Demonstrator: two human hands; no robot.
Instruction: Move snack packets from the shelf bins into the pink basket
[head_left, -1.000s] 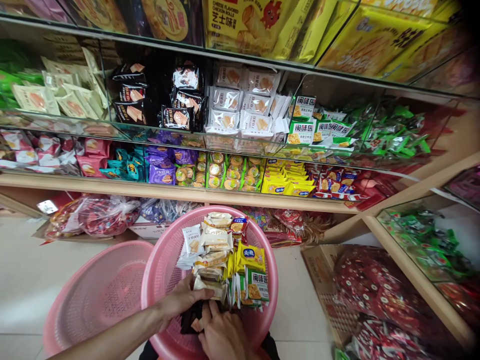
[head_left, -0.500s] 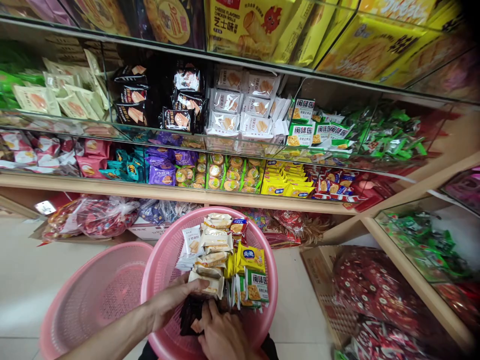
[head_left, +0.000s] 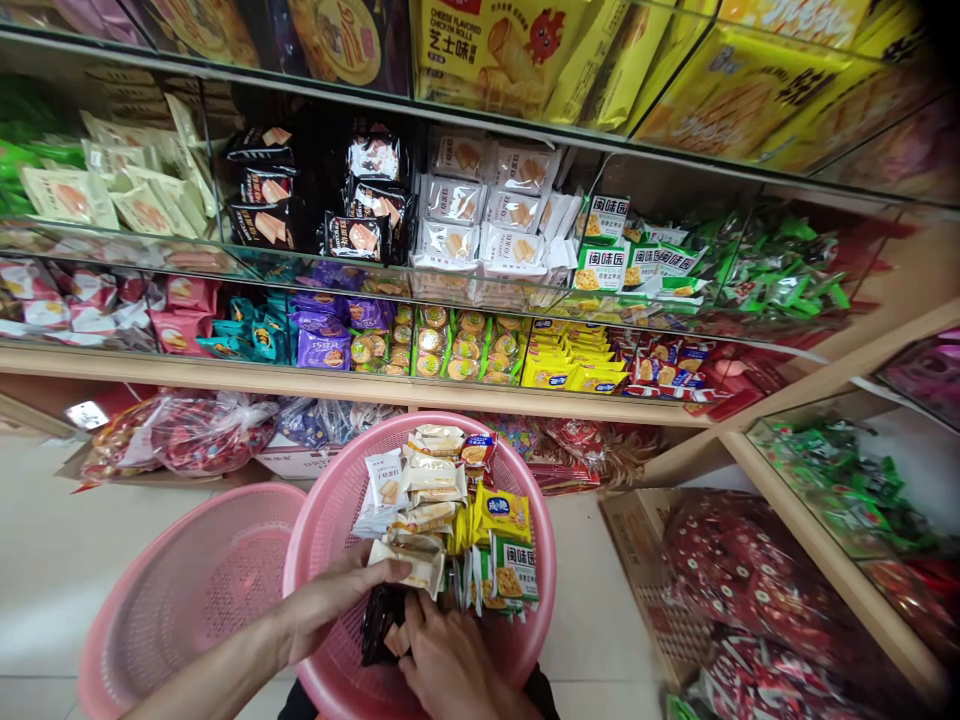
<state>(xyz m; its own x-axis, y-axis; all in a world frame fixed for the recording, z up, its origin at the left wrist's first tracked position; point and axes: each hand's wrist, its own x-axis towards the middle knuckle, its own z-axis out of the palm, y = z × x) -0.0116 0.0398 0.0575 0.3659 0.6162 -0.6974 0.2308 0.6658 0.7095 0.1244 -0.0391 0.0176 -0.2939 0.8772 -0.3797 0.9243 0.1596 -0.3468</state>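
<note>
Both hands are inside a round pink plastic basket (head_left: pixel 541 600) with snack packets in it. My left hand (head_left: pixel 346 590) is closed on a cream-coloured snack packet (head_left: pixel 420 565), thumb lying across its top. Just below, my right hand (head_left: pixel 454 655) has its fingers curled against a black snack packet (head_left: pixel 379 625); its fingertips are partly hidden. White packets (head_left: pixel 385 480) and more cream ones (head_left: pixel 435 483) lie at the basket's left and middle. At its right are yellow packets (head_left: pixel 502 513), white-and-green packets (head_left: pixel 514 570) and a red-and-blue packet (head_left: pixel 478 450).
A second pink basket (head_left: pixel 150 560) stands on the floor at the left. Ahead are glass-fronted shelves (head_left: pixel 360 385) of sorted snack packets. Bagged goods (head_left: pixel 750 580) and a cardboard box (head_left: pixel 637 570) sit at the right, near a side shelf (head_left: pixel 825 560).
My left hand and the cream packet have shifted slightly to the left. The right hand stays at the black packet, moving only a little.
</note>
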